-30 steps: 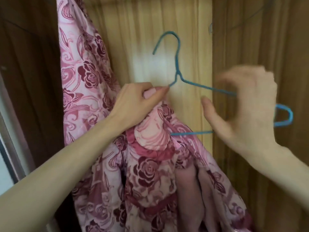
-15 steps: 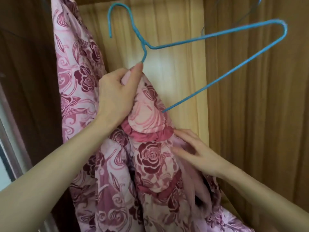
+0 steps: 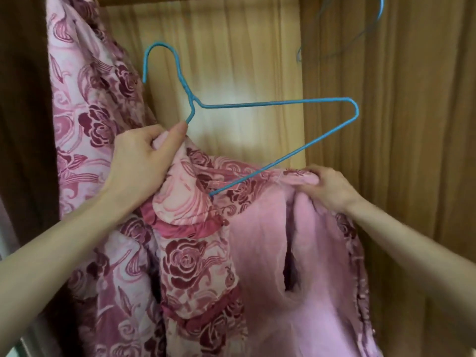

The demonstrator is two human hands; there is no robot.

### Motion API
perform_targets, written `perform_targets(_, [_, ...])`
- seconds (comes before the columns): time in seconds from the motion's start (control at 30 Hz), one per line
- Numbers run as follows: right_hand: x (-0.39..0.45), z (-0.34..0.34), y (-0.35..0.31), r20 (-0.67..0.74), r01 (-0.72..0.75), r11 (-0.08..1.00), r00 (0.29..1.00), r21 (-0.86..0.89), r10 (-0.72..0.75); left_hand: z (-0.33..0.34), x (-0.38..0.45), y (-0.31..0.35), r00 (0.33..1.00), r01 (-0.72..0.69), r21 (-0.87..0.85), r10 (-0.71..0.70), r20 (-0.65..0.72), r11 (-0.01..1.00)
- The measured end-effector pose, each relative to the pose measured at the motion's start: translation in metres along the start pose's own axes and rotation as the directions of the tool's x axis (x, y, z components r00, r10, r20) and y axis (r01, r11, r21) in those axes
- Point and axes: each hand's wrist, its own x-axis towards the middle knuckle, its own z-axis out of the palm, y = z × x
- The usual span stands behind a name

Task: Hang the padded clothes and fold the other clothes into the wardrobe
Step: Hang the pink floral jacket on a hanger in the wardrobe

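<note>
While both grips hold the padded garment (image 3: 195, 253), its hanger (image 3: 257, 106) seemingly half-inserted.

- Wardrobe (image 3: 257, 73): light wood-grain back panel, darker brown side panel on the right, dark door or side at far left.
- A horizontal wooden edge crosses the top of the compartment; no rail can be made out.
- Second blue wire hanger (image 3: 371, 29) hangs at the upper right, against the brown panel; its hook runs out of frame, so what bears it cannot be told.
- Pink rose-print padded garment (image 3: 85, 124) hangs down the wardrobe's left side; its top passes out of view.
</note>
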Motion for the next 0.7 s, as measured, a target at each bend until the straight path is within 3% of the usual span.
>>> perform_targets(0.07, [0.017,-0.011,-0.002,0.046,0.068,0.997,0.997,-0.032,-0.067,-0.001,-0.002,-0.005,0.998,-0.043,0.053,0.041,0.048,0.998])
perform_targets(0.17, [0.034,-0.039,-0.006,0.155,0.262,0.958,0.948,0.115,-0.278,-0.007,-0.002,-0.017,0.983,-0.139,0.090,0.126,0.136,0.986])
perform_targets(0.23, [0.042,-0.059,-0.019,0.198,0.340,0.933,0.913,0.116,-0.357,-0.010,-0.003,-0.031,0.969,-0.149,0.099,0.126,0.213,0.984])
perform_targets(0.3, [0.048,-0.074,-0.036,0.184,0.400,0.916,0.902,-0.021,-0.390,-0.014,-0.004,-0.044,0.950,-0.173,0.138,0.128,0.286,0.975])
perform_targets(0.37, [0.057,-0.083,-0.049,0.145,0.509,0.828,0.861,-0.236,-0.488,-0.014,-0.004,-0.053,0.931,-0.263,0.185,0.198,0.307,0.947])
perform_targets(0.47, [0.060,-0.099,-0.068,0.212,0.588,0.694,0.805,-0.415,-0.555,-0.012,-0.005,-0.052,0.911,-0.370,0.289,0.283,0.301,0.883])
perform_targets(0.6, [0.055,-0.109,-0.087,0.267,0.603,0.548,0.776,-0.580,-0.571,-0.007,-0.005,-0.055,0.958,-0.279,0.520,0.199,0.204,0.807])
perform_targets(0.7, [0.055,-0.103,-0.097,0.299,0.525,0.488,0.832,-0.698,-0.468,0.000,-0.006,-0.048,0.966,-0.258,0.590,0.208,0.153,0.765])
